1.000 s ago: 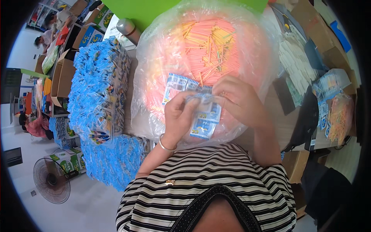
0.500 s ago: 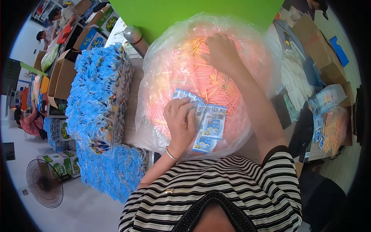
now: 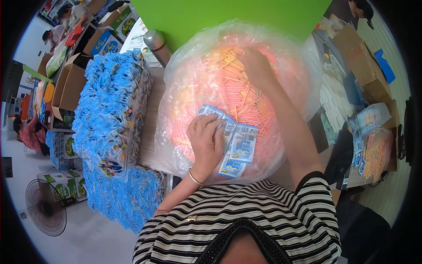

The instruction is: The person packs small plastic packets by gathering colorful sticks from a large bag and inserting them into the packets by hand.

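At the centre of the frame, the left hand [image 3: 205,140] lies with bent fingers on joined blue-and-white packets [image 3: 242,144], while at upper centre the right hand [image 3: 256,68] touches pink and yellow sticks [image 3: 239,94]; whether either hand grips cannot be told. The sticks fill a clear plastic bag [image 3: 173,99], flanked at left by piled blue packets [image 3: 105,101] and at upper left by a metal flask [image 3: 156,45].

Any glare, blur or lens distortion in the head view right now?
Head view: pale glare whitens the clear plastic bag; the right hand looks slightly soft, the left hand crisper; around the head view's rim, fisheye bending and black corners.
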`<state>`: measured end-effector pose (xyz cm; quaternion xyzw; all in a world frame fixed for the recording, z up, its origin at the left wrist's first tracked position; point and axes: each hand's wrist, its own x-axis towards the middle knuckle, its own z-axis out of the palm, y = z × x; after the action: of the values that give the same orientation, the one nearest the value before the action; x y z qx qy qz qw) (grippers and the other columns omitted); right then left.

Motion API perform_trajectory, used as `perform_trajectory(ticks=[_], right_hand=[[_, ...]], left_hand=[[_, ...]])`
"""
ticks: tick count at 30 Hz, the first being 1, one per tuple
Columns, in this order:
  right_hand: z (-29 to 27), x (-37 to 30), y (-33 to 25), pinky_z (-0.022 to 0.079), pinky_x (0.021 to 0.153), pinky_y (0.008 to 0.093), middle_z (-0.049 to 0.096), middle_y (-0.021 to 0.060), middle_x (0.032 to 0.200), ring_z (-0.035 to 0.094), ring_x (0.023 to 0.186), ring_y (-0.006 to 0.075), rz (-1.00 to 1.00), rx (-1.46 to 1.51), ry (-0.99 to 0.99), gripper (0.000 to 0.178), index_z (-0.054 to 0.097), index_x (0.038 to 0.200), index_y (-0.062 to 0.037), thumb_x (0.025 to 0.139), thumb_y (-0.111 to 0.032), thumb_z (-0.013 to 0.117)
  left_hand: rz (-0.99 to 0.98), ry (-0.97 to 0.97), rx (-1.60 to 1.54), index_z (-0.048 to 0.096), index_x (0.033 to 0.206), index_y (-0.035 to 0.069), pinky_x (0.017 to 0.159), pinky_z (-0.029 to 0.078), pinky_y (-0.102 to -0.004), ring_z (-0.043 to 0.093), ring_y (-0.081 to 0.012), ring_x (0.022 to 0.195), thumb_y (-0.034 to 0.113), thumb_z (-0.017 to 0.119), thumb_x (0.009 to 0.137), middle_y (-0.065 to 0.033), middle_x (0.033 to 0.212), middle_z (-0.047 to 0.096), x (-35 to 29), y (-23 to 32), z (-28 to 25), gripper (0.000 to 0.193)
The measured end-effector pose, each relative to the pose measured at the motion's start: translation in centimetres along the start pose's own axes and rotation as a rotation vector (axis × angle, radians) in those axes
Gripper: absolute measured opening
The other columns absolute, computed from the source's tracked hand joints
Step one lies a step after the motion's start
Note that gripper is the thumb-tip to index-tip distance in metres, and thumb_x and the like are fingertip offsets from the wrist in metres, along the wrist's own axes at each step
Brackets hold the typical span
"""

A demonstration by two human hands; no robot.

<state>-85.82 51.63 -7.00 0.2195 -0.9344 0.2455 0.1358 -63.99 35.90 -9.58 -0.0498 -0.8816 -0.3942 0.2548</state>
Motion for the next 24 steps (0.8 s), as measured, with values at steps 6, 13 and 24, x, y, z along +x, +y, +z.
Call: perform_trajectory(ticks=[6,13,24], right_hand=[[-2.1,-0.2,0.4,0.047,0.076,0.0384,0.063,0.012,0.085,0.06,0.083,0.026,0.179,0.449,0.127,0.025,0.059,0.102,0.0021,0.1,-0.022,0.052],[-5.1,-3.5,-1.3,0.042,0.066,0.0264,0.05,-0.0003,0.073,0.046,0.068,0.0079,0.255,1.192,0.189,0.026,0.059,0.098,-0.0033,0.103,-0.028,0.052],[-5.5,-10.1,-6.7,0.045,0.065,0.0257,0.047,-0.0027,0.065,0.048,0.065,0.0068,0.457,1.764,0.006,0.026,0.057,0.091,-0.0054,0.103,-0.028,0.055]], left_hand=[[0.018,-0.014,0.055,0.067,0.107,0.009,0.098,0.036,-0.0442,0.052,-0.0325,0.112,0.007,0.069,0.081,-0.0076,0.112,0.064,-0.1,0.4,-0.2,0.025],[0.018,-0.058,0.093,0.064,0.115,0.007,0.1,0.037,-0.0464,0.052,-0.0338,0.113,0.007,0.071,0.08,-0.0101,0.113,0.063,0.2,0.7,-0.6,0.035],[-0.396,-0.097,-0.819,0.048,0.139,-0.001,0.11,0.037,-0.0423,0.05,-0.0293,0.129,0.016,0.06,0.098,-0.0116,0.137,0.054,0.9,5.1,-0.8,0.046]])
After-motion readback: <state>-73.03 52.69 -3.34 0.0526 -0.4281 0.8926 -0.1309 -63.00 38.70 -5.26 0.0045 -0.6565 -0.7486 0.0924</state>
